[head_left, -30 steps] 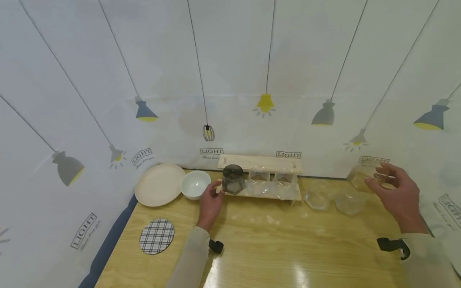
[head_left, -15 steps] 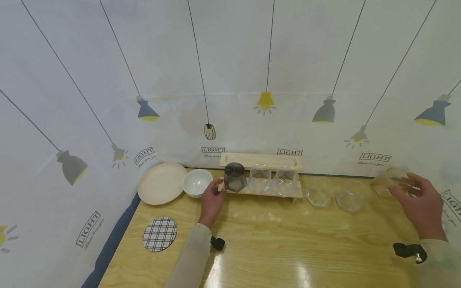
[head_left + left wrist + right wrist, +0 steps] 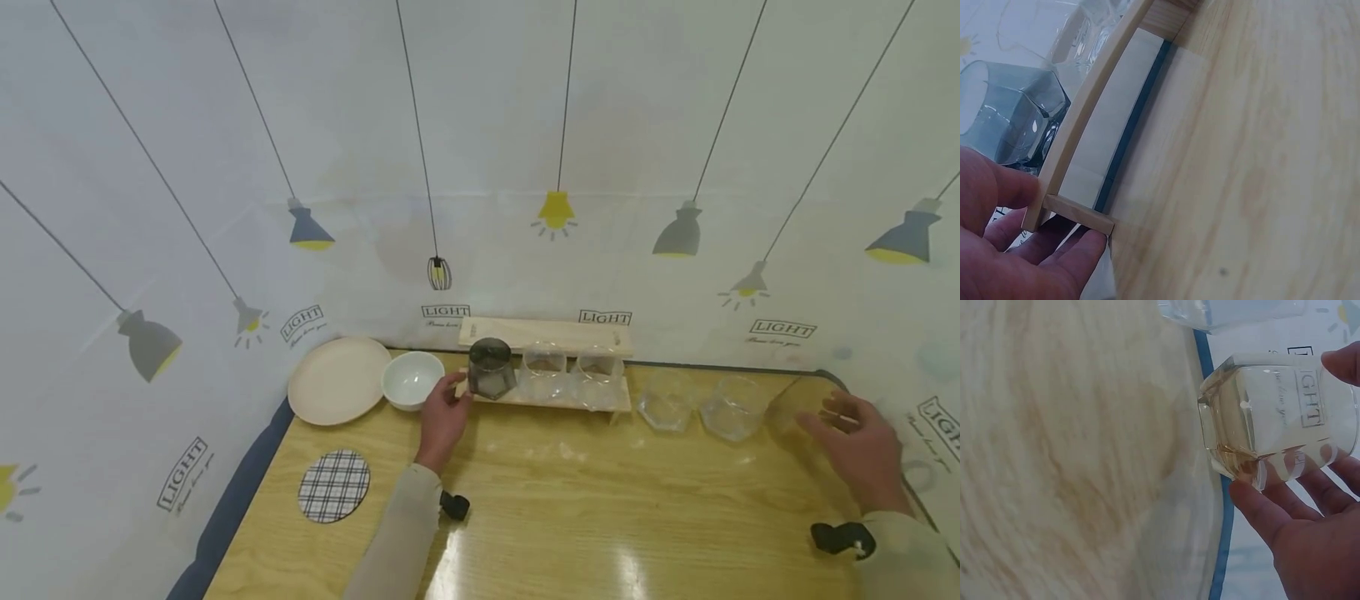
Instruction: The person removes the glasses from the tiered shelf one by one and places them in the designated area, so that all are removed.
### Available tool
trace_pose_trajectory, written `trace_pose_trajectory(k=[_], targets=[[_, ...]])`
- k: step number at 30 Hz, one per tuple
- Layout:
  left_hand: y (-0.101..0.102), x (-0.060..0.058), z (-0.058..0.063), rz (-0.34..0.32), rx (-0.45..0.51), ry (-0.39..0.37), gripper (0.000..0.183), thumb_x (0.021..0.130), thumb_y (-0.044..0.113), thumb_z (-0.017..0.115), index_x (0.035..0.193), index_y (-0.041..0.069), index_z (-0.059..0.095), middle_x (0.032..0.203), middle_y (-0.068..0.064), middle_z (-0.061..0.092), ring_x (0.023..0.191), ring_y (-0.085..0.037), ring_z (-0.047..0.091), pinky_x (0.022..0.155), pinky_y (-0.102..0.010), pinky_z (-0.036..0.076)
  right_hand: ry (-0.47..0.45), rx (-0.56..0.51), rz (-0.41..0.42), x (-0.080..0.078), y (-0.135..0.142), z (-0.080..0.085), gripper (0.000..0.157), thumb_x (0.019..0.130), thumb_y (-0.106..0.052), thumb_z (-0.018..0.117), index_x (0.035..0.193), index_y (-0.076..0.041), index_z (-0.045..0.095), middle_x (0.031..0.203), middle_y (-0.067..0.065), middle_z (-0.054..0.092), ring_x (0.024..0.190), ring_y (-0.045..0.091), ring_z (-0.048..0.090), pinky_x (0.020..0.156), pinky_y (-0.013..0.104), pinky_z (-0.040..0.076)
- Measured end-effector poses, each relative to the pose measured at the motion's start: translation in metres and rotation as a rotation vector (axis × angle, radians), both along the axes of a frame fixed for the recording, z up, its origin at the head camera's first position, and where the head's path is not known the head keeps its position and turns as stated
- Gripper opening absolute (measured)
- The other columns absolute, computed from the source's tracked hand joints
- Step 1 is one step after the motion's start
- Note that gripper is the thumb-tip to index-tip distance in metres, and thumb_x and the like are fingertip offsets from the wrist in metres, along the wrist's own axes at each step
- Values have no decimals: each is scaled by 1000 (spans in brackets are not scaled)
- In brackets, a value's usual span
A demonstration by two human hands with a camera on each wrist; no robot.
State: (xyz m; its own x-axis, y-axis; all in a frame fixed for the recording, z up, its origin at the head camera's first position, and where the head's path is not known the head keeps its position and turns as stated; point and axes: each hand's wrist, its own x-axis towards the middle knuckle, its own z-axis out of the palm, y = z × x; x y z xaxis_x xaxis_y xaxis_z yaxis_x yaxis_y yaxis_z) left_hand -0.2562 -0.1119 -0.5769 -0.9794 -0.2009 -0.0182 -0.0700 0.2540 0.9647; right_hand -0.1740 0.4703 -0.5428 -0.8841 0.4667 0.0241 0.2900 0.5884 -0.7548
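Observation:
My left hand (image 3: 442, 421) grips the left end of a low wooden rack (image 3: 1079, 125), thumb on the front rail and fingers under the end piece. On the rack stand a smoky grey glass (image 3: 491, 371) and two clear glasses (image 3: 543, 371). At the right back of the table, my right hand (image 3: 858, 446) holds an amber-tinted, angular-based glass (image 3: 1254, 419). In the right wrist view the thumb is at its upper side and the fingers lie along the lower side. Whether its base touches the table is unclear.
Two more clear glasses (image 3: 732, 408) stand on the table (image 3: 600, 517) between rack and right hand. A white bowl (image 3: 412, 381) and a beige plate (image 3: 340, 381) sit left of the rack. Nearer lies a plaid round coaster (image 3: 334, 487). A lamp-printed sheet (image 3: 495, 150) hangs behind.
My right hand first moved to the right with the amber glass, then came slightly back left and lower, beside the two clear glasses. The left hand stays on the rack's end.

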Motion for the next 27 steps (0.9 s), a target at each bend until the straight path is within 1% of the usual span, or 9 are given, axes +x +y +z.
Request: trace_pose_trajectory(k=[2,6,13,15,17,19,21,23,27], targets=[[0,0,-1,2,1,7,35,101,16,69,136,16,68,127,-14,74,108,-26,70,82,-36,56,27,-22,35,2,2,-5,93,96,-51,74,166,-7,31,142,-1,57,93,-21,41,68,5,43],[2,0,1,3,3,10,36,101,16,69,137,15,68,133,-14,72,112,-28,70,85,-38,57,59,-48,51,2,2,-12,92,96,-49,75,167,-11,31,129,-20,54,93,-22,42,70,4,43],[3,-1,6,1,1,-4,36,101,18,68,138,17,67,140,-13,69,119,-30,68,91,-43,58,31,-31,71,0,6,-14,93,96,-52,74,168,-15,28,156,5,51,101,-20,42,71,4,41],[3,-1,6,0,-2,2,36,102,18,68,137,17,67,139,-14,69,119,-31,68,91,-44,58,11,-3,76,0,8,-13,94,97,-54,73,168,-15,27,162,11,48,113,-14,49,75,4,42],[3,0,5,3,-3,-1,35,101,17,69,136,17,68,138,-15,70,118,-31,69,90,-44,57,-14,22,85,1,8,-11,96,97,-56,71,169,-13,23,167,18,41,135,4,54,90,12,47],[3,0,2,9,-7,-3,35,101,17,69,135,17,68,136,-15,71,117,-30,69,90,-42,57,-35,36,88,4,7,-10,98,98,-57,69,169,-11,20,170,22,33,153,27,43,111,31,48],[2,1,0,10,-9,-8,34,100,16,69,135,17,69,134,-15,71,115,-30,69,89,-42,57,-24,59,73,6,3,-7,97,100,-54,68,169,-8,19,170,26,28,156,46,31,120,54,40],[2,1,-1,5,-4,-7,34,101,16,69,135,17,68,135,-15,71,115,-29,69,88,-41,57,18,86,53,8,-2,-4,93,101,-48,68,168,-4,20,170,29,27,155,51,28,118,68,33],[1,1,-2,-7,4,10,35,101,16,68,136,16,67,140,-16,68,118,-31,69,91,-43,58,102,162,18,9,-15,6,85,103,-37,68,165,1,26,168,31,29,156,51,28,117,67,34]])
